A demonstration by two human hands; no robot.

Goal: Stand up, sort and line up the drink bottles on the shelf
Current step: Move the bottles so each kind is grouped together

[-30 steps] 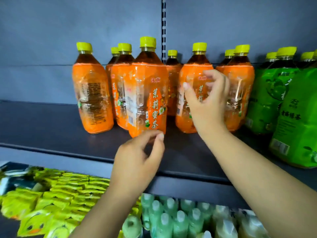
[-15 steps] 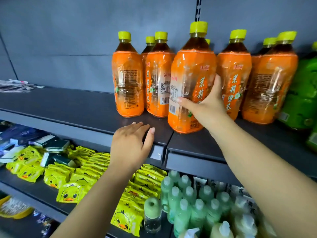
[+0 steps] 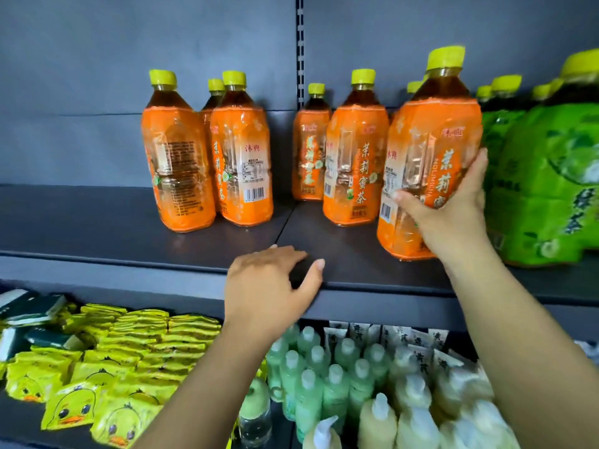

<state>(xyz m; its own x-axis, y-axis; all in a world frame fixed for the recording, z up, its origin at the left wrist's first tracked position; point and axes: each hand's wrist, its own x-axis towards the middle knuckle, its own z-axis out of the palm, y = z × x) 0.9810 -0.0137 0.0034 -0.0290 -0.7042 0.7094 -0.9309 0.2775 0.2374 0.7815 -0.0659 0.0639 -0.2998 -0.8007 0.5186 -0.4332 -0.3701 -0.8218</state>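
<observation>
Up on the dark grey metal shelf (image 3: 97,222), the right hand (image 3: 453,215) is wrapped round the lower half of an orange-labelled plastic tea bottle with a yellow cap (image 3: 428,150), tilted a bit, just right of two upright matching bottles (image 3: 355,150). Green-labelled tea bottles (image 3: 551,176) sit right beside that hand. The left hand (image 3: 269,286) rests loosely open on the shelf's front edge, holding nothing, with three more orange bottles (image 3: 240,150) up and to its left.

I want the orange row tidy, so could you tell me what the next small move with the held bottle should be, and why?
Probably set it upright at the front. The right hand holds the orange bottle tilted, its base near the shelf edge, beside the green bottles; the left hand rests free.
</observation>
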